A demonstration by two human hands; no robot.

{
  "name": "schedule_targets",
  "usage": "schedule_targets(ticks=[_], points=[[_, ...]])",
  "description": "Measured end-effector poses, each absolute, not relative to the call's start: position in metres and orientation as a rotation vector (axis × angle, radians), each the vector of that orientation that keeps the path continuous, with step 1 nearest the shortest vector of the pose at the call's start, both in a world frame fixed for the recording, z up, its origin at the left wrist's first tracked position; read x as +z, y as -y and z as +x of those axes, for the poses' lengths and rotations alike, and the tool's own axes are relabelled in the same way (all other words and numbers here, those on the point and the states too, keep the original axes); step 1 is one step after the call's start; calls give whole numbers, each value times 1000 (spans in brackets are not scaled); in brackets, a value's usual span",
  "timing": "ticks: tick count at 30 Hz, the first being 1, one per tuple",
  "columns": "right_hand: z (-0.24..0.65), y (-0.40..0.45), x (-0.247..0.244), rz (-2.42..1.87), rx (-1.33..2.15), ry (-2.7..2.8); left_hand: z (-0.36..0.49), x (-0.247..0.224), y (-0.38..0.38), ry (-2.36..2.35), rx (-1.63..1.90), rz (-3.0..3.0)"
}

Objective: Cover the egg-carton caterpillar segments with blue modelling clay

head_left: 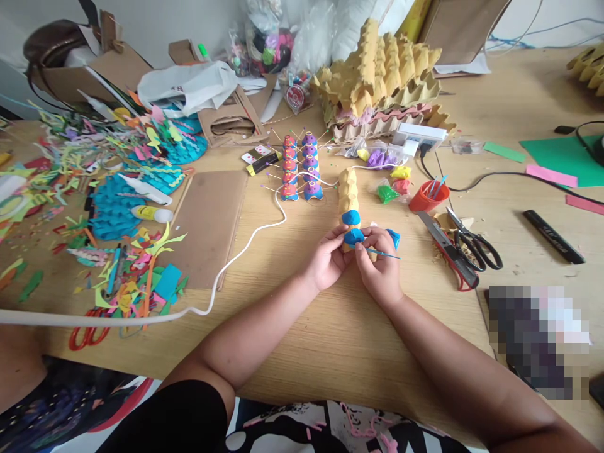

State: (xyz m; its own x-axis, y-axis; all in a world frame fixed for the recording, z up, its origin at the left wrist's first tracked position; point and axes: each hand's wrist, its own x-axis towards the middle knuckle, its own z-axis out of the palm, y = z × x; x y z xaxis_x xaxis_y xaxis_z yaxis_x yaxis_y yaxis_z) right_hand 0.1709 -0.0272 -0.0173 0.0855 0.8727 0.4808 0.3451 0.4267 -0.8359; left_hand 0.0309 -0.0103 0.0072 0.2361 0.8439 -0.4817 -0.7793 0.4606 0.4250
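A yellow egg-carton strip (348,189) stretches away from me, its two nearer cups topped with blue clay (350,218). My left hand (328,259) is closed around the near end of the strip, thumb and fingers at the side of the blue cup. Pinched in my right hand (381,267) is a thin blue stick (387,254), alongside the same cup; its working tip is hidden by the fingers. A packet of blue clay (393,238) lies just beyond my right hand. Further off stand two painted carton strips, one red and blue (289,167), one purple and blue (310,165), with pins stuck in them.
A white cable (255,231) crosses from the left. Scissors (472,242) and a utility knife (448,248) lie right, near a red cup (428,195). Stacked egg cartons (377,82) stand behind. Paper scraps (136,277) and cardboard (202,220) cover the left. Another person's arm (19,362) shows lower left.
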Motion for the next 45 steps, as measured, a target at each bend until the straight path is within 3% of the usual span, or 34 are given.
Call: schedule_targets(ticks=[24, 34, 45], points=[[172, 28, -18, -1133, 560, 1495, 31, 8, 10, -734, 1113, 110], [174, 25, -24, -1062, 815, 1282, 29, 12, 9, -753, 1112, 66], [174, 22, -29, -1067, 842, 1309, 29, 13, 11, -729, 1114, 84]])
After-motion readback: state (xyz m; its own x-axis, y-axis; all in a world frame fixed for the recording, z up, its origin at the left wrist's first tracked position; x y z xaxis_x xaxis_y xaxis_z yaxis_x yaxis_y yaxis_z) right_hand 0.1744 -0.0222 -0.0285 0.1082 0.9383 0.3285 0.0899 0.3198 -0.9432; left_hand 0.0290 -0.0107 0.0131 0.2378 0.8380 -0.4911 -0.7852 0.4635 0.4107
